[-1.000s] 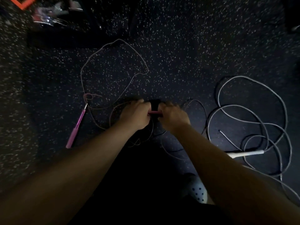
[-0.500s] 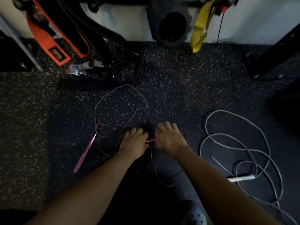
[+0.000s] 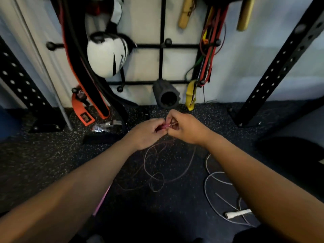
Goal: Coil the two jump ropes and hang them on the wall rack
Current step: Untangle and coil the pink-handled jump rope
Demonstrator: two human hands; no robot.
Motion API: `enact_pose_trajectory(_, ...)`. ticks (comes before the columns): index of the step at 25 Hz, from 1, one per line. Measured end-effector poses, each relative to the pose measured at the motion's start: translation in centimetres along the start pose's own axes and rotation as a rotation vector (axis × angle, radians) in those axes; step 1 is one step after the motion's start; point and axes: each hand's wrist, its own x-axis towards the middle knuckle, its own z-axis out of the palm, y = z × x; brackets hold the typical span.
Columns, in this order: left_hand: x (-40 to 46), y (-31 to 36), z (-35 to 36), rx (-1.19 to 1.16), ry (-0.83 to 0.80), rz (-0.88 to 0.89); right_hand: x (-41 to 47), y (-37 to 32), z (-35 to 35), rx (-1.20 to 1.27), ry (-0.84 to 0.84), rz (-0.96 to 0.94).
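Note:
My left hand (image 3: pixel 146 133) grips one pink handle (image 3: pixel 164 126) of the thin pink jump rope, lifted off the floor. My right hand (image 3: pixel 186 128) pinches the rope's cable right at that handle's tip. The pink cable (image 3: pixel 157 176) hangs down and lies in loose loops on the floor between my forearms. Its other pink handle (image 3: pixel 102 200) lies on the floor under my left forearm. The white jump rope (image 3: pixel 214 174) lies tangled on the floor at the right, its white handle (image 3: pixel 238 213) beside my right forearm. The black wall rack (image 3: pixel 162 45) with round-tipped pegs is straight ahead.
A white boxing glove (image 3: pixel 107 57), orange-black belts (image 3: pixel 82 109), resistance bands (image 3: pixel 208 50), wooden handles and a yellow band (image 3: pixel 191 93) hang on the rack. A black foam roller (image 3: pixel 167 95) stands below it. Black perforated uprights (image 3: pixel 278 67) flank both sides. Dark speckled rubber floor.
My view has tilted up from the floor to the wall rack. Both hands have lifted the pink handle off the floor, and the pink cable trails up after it.

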Motion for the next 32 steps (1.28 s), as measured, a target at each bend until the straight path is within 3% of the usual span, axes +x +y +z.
enact_pose_trajectory(3, -1.1, 3.2, -3.8, 0.132, 0.045, 0.058, -1.3, -3.1, -3.7, 0.088, 0.083, -0.009)
enact_pose_trajectory(6, -2.2, 6.2, -6.6, 0.104, 0.069, 0.076, -2.6, -5.3, -6.0, 0.178, 0.163, -0.023)
enact_pose_trajectory(9, -2.9, 7.7, -8.7, -0.102, 0.102, 0.074, -3.2, -7.0, -7.5, 0.323, 0.26, 0.035)
enact_pose_trajectory(13, -4.0, 8.7, -10.8, -0.381, 0.148, 0.07, -3.7, -9.2, -8.9, 0.497, 0.245, 0.107)
enact_pose_trajectory(20, -5.6, 9.8, -11.6, -0.728, 0.153, 0.049, -3.5, -11.8, -7.8, 0.485, 0.396, 0.039)
enact_pose_trajectory(26, -6.0, 9.5, -11.4, -0.62, 0.18, 0.072, -3.8, -10.1, -6.2, 0.626, 0.416, -0.007)
enact_pose_trajectory(30, -5.6, 9.4, -11.2, -0.515, 0.22, 0.084, -3.6, -9.3, -5.3, 0.559, 0.343, -0.011)
enact_pose_trajectory(32, -5.3, 9.0, -11.1, -0.422, 0.255, 0.074, -3.6, -9.3, -5.4, 0.476, 0.409, -0.014)
